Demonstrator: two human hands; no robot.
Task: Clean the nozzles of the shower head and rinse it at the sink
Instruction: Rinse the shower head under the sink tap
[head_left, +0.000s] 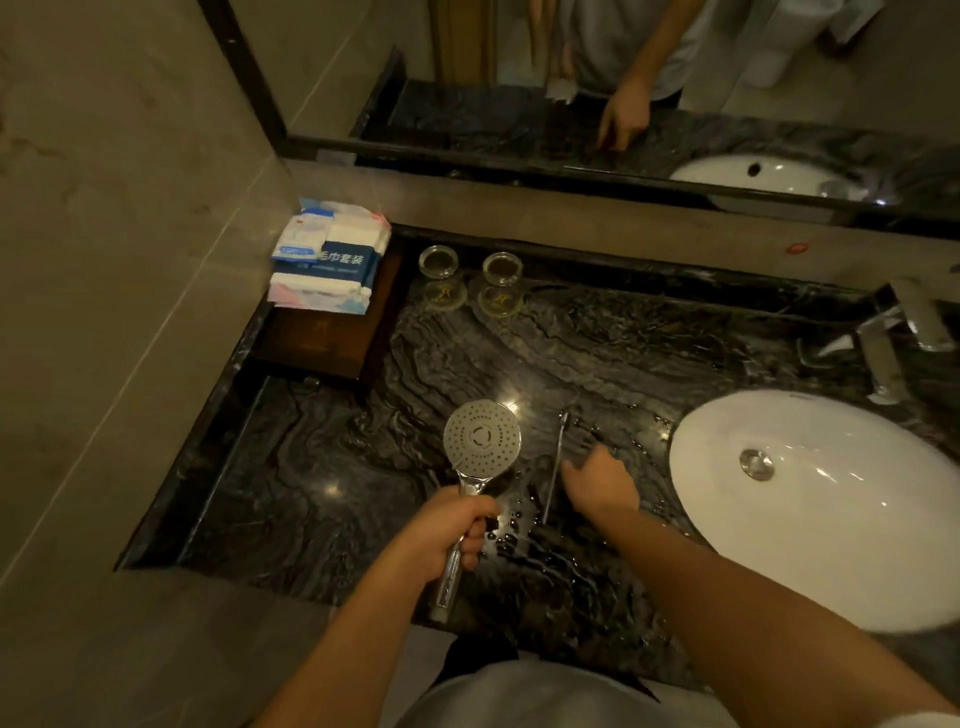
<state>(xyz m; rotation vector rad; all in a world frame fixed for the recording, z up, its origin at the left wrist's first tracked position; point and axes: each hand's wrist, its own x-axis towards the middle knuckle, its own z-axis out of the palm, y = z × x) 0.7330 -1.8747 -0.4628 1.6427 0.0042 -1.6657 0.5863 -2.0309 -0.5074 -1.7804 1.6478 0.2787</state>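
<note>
My left hand (451, 530) grips the chrome handle of a round shower head (482, 435), holding it upright over the dark marble counter (322, 478) with its nozzle face toward me. A thin clear toothbrush (555, 465) lies on the wet counter just right of the shower head. My right hand (602, 480) hovers low beside the toothbrush with its fingers relaxed and nothing in it. The white oval sink (831, 545) with a chrome drain (757, 464) sits at the right.
A chrome faucet (883, 358) stands behind the sink. Two glasses (470, 267) on coasters stand at the back of the counter. Packaged towels (330, 254) rest on a dark wooden box (322, 338) at the back left. A mirror (623, 78) runs along the wall.
</note>
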